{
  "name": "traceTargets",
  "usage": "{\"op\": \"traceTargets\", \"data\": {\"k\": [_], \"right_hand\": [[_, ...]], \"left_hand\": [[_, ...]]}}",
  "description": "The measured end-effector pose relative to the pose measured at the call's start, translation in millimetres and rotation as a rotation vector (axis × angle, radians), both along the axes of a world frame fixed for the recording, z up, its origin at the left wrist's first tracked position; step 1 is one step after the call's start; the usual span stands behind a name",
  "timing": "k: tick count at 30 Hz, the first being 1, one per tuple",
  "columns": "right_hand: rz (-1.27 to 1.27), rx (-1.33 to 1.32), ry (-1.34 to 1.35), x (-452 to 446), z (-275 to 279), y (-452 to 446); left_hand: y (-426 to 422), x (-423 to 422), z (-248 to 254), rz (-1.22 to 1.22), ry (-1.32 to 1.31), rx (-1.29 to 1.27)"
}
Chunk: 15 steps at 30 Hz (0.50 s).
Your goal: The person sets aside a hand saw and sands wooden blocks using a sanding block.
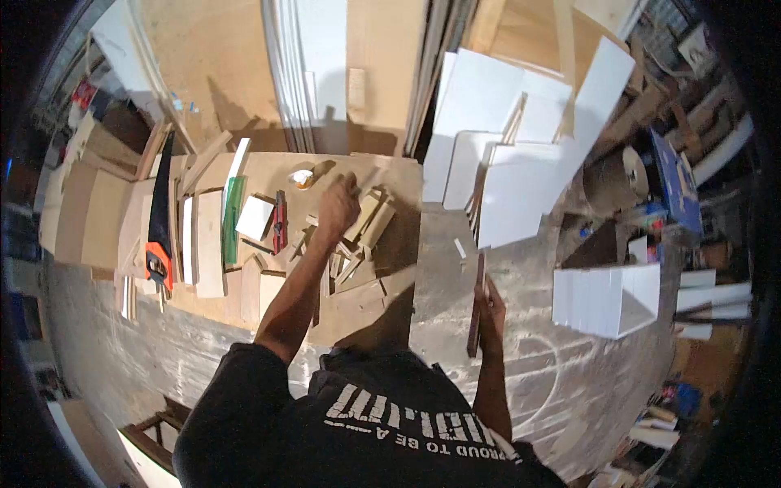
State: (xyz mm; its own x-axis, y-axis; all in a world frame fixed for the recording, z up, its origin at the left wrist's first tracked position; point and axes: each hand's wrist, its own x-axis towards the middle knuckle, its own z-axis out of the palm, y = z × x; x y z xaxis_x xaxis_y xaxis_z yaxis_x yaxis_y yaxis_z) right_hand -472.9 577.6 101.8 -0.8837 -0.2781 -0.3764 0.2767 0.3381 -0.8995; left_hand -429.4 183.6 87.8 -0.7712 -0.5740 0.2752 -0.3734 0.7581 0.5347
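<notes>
My left hand (340, 205) reaches over the workbench with its fingers closed. A blurred, pale thin shape juts out beyond them, too unclear to name. Just right of this hand lie several light wood blocks and offcuts (377, 224), and to its left sits a small white-and-orange container (301, 177). Low on the right, beyond the bench edge, my right hand (491, 311) grips a narrow dark brown wooden strip (475, 321), held roughly upright in the view.
On the bench (390, 305) lie a handsaw (158, 236) with an orange handle, a red tool (280, 221), a white square piece (255, 216) and a green strip (233, 213). White panels (517, 191) lean at the right. A white box (606, 299) stands on the floor.
</notes>
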Motion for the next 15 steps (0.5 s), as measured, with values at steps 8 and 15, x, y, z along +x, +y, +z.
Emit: {"op": "traceTargets", "data": {"k": [8, 15], "right_hand": [[-0.296, -0.226, -0.475, 31, -10, 4], [-0.389, -0.021, -0.652, 151, -5, 38]], "left_hand": [[208, 100, -7, -0.862, -0.435, 0.034], [226, 147, -44, -0.990, -0.478, -0.282]]}}
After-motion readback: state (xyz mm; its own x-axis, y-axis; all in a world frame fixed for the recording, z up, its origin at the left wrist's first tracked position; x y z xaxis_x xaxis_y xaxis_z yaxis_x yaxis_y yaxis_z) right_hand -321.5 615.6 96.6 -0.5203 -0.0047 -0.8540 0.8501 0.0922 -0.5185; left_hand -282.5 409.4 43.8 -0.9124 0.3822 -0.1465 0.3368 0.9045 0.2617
